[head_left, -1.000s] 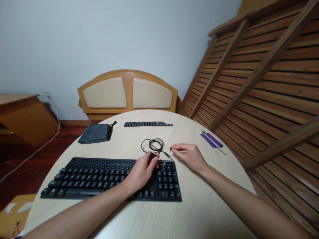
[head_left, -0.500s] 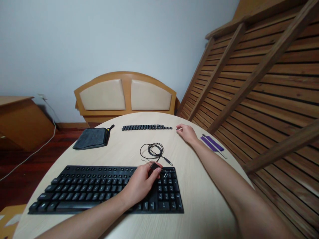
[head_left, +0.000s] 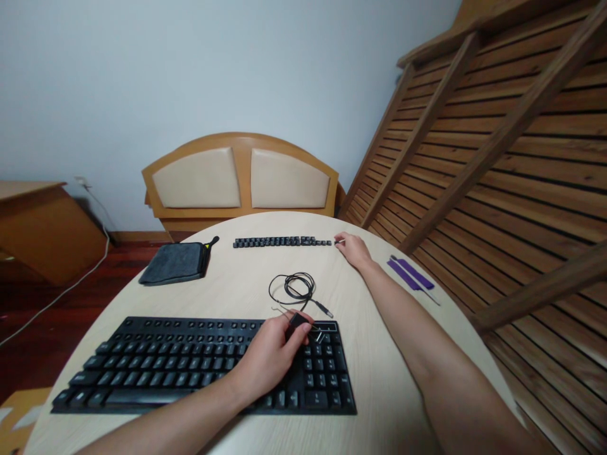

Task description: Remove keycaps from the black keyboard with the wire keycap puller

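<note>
My left hand (head_left: 270, 347) rests over the right part of the black keyboard (head_left: 156, 363), closed on a keycap puller (head_left: 298, 320) with a black handle and thin wire prongs. The top row of the keyboard and part of its number pad show small bare switch stems. At the far side of the table, my right hand (head_left: 353, 249) pinches a small black keycap (head_left: 339, 241) at the right end of a line of loose keycaps (head_left: 275, 241). The fingers partly cover that keycap.
A coiled black cable (head_left: 298, 287) lies behind the keyboard. A dark grey cloth (head_left: 173, 262) is at the table's left, and a purple strip with a thin tool (head_left: 410, 275) at its right. Wooden slats (head_left: 516, 145) lean beside the round table (head_left: 251, 284).
My right hand stays at the end of the keycap line, its fingertips now nearer the last cap. My left hand keeps the puller in place over the keyboard. The view has shifted slightly.
</note>
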A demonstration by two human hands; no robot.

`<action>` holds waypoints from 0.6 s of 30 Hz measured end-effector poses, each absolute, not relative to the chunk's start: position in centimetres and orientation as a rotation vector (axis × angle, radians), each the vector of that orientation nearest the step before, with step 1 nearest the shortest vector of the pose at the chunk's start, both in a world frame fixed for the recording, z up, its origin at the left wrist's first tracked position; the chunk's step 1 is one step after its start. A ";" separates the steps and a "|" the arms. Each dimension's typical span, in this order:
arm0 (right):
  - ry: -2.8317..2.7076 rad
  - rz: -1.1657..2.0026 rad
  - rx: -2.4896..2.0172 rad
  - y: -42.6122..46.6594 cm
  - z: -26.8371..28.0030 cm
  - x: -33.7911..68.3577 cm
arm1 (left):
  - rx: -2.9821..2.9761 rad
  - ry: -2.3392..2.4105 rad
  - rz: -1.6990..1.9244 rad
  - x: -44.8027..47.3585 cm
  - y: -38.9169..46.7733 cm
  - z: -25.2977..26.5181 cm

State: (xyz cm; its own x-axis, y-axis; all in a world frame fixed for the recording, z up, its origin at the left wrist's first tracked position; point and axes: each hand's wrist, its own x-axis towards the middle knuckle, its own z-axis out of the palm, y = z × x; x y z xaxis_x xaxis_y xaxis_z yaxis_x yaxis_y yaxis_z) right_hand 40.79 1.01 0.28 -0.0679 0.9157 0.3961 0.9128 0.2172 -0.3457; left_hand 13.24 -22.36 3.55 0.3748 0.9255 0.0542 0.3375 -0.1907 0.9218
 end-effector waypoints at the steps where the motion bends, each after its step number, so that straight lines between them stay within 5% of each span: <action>1: -1.966 0.004 -1.691 1.0 0.3 40.8 | 1.727 1.119 0.816 13.2 -22.3 3.5; 18: -1.978 -0.089 -1.758 1.1 0.3 39.9 | 1.722 1.127 0.808 13.3 -22.4 3.6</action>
State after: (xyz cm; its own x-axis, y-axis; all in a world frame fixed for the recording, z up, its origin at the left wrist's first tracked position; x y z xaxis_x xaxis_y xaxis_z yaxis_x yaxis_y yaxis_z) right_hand 39.89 1.05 0.31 -0.0512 0.9169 0.3958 0.9486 0.1685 -0.2678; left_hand 13.26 -22.42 3.63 0.3718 0.9272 0.0458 0.3412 -0.1823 0.9222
